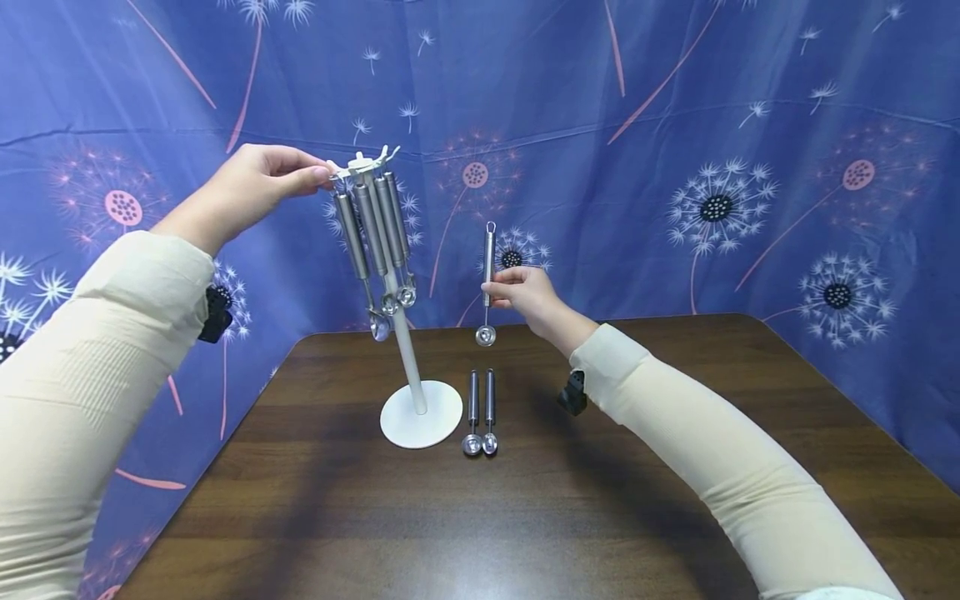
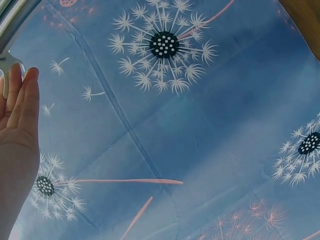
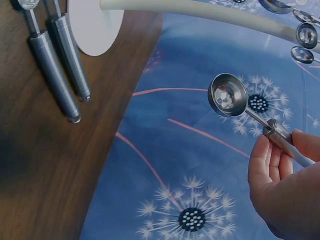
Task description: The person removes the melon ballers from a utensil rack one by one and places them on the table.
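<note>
My left hand point(image 1: 273, 177) pinches a hook arm at the top of a white utensil rack point(image 1: 407, 358), thumb and fingertips together at its left side. Several steel melon ballers point(image 1: 351, 237) hang from the rack's hooks, bowls downward. To the right of it, in the air, my right hand point(image 1: 528, 296) holds another melon baller point(image 1: 489, 250) by its handle between thumb and fingers. That one is upright, loop on top, and its round bowl point(image 3: 227, 95) shows in the right wrist view. Left fingers point(image 2: 29, 100) reach the white hook in the left wrist view.
Two more melon ballers point(image 1: 473, 400) lie side by side on the brown wooden table point(image 1: 570, 517), bowls toward me, just right of the rack's round white base point(image 1: 422, 429). Behind the table hangs a blue curtain point(image 1: 570, 167) with dandelion prints.
</note>
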{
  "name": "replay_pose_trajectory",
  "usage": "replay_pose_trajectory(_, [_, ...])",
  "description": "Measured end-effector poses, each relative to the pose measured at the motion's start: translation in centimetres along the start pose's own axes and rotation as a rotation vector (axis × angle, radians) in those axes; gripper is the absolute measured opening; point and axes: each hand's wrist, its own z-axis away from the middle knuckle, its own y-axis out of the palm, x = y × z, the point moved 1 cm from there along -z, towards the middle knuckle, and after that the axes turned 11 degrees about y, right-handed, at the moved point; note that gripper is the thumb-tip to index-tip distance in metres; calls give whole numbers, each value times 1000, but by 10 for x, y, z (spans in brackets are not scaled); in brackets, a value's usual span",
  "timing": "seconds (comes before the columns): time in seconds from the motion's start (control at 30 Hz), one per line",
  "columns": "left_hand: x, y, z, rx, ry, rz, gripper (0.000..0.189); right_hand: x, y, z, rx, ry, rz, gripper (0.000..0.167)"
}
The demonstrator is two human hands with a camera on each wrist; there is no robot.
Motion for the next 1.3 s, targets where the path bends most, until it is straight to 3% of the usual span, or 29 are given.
replay_pose_trajectory(0.23, [-1, 0, 1, -16, 12, 36, 43, -9, -6, -4, -22, 20, 17, 32])
replay_pose_trajectory(0.63, [-3, 1, -1, -38, -2, -17, 43, -29, -16, -7, -1, 67, 28, 19])
replay_pose_trajectory(1.3, [-2, 1, -3, -55, -1, -13, 38, -73, -30, -10, 12, 201, 68, 30])
